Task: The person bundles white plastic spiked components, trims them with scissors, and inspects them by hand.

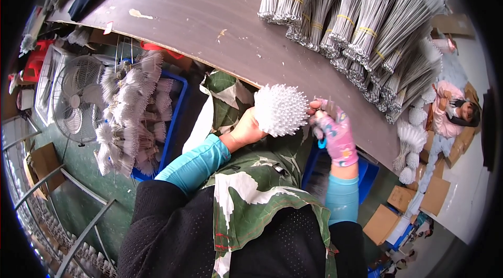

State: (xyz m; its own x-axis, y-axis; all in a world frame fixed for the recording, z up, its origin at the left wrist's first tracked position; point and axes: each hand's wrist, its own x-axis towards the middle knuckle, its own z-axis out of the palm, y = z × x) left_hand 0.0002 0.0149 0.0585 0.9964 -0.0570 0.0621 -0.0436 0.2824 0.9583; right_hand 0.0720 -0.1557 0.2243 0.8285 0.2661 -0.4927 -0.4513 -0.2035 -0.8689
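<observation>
My left hand is closed around a bundle of thin brushes, whose many white tips form a round, domed head facing up. The rest of that bundle is hidden behind my hand and the camouflage apron. Just right of the white head, my right hand wears a pink flowered fingerless glove. Its fingers are curled together, with a small thin greyish thing at the fingertips that I cannot make out. A blue ring-like piece shows under that hand.
Wire brush bundles with yellow bands lie piled on the brown table. On the left stand a fan, a blue crate of white brush bundles and a metal rack. Cardboard boxes and a seated person are at right.
</observation>
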